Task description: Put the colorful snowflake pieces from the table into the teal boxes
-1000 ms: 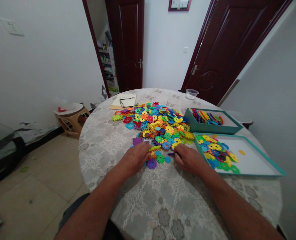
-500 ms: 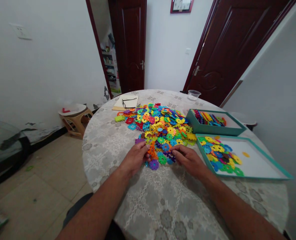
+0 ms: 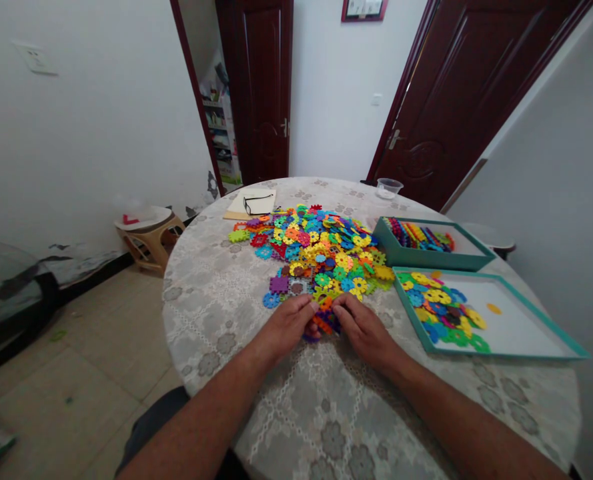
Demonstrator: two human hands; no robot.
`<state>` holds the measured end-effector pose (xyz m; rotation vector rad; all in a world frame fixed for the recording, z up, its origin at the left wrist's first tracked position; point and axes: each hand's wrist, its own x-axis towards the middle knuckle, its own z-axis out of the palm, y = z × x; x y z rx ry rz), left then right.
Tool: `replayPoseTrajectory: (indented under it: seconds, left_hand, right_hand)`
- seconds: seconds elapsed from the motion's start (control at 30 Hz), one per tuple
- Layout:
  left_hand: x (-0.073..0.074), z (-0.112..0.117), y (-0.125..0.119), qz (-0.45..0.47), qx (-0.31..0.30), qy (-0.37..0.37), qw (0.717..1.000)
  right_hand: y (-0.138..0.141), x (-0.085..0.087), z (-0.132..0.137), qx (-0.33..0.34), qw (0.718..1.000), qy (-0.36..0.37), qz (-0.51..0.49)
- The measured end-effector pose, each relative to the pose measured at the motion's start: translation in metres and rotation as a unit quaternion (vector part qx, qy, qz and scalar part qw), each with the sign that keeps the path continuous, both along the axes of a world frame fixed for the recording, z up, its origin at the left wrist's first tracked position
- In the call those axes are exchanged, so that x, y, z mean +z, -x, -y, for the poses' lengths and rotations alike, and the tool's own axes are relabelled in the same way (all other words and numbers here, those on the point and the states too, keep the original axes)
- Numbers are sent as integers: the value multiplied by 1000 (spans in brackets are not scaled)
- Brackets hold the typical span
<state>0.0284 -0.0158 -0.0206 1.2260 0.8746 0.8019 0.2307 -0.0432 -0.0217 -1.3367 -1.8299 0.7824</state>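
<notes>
Near the front of a heap of colourful plastic gear-shaped pieces (image 3: 321, 257), my two hands are close together. My left hand (image 3: 291, 325) is closed on a small bunch of orange and purple gear pieces (image 3: 325, 323). From the other side, the fingers of my right hand (image 3: 361, 328) pinch the same bunch. Some of the bunch is hidden behind my fingers. A flat purple square piece (image 3: 279, 285) and a blue gear piece (image 3: 271, 300) lie just beyond my left hand.
On the right, a teal box (image 3: 426, 260) holds rows of stacked pieces. In front of it, a shallow lid (image 3: 521, 333) carries loose gears. Glasses (image 3: 256, 203) lie on a notebook at the back left; a clear plastic bowl (image 3: 389, 188) stands at the back right.
My right hand has moved left and in towards my left hand. Orange and purple pieces from the front of the heap are now gathered between both hands.
</notes>
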Motion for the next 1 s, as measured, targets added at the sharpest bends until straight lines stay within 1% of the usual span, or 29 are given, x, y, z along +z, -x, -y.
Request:
replayPoseTrajectory:
  seconds: [0.07,0.1,0.17,0.23,0.33,0.4,0.53,0.6,0.73,0.8,0.87,0.93,1.0]
  left_hand:
    - [2,0,0,11,-9,2,1000]
    - [4,1,-1,-2,-19,-7,1000]
    - [9,2,-1,-61,-36,-47,996]
    - [14,5,-1,-129,-35,-101,986]
    - [21,8,0,-200,-25,-174,964]
    - [22,9,2,-217,-35,-199,955]
    - [20,7,4,-198,-62,-193,959]
    - [17,5,4,-188,-62,-180,964]
    - [15,4,2,-175,-54,-153,971]
    - [18,3,2,-174,-59,-141,973]
    - [23,1,6,-185,-56,-149,970]
    - [28,-1,16,-228,-34,-199,952]
    - [30,-5,29,-307,-15,-271,912]
  right_hand:
    - [1,-2,0,-12,999,25,-19]
    - [1,-3,0,-20,999,34,-28]
    - [1,-4,-1,-37,997,42,-48]
    - [-1,-6,-3,-52,994,43,-85]
    - [-4,-8,-5,-42,983,77,-158]
    - [-6,-7,-6,-17,976,114,-185]
    - [-6,-5,-5,39,962,169,-211]
    - [-3,-5,-3,52,955,177,-231]
    - [-1,-4,-2,52,950,172,-255]
    - [-3,-4,-3,47,951,174,-251]
    - [-6,-5,-5,36,949,182,-253]
    - [-11,-9,-9,24,943,195,-267]
    - [-16,-13,-12,13,936,204,-286]
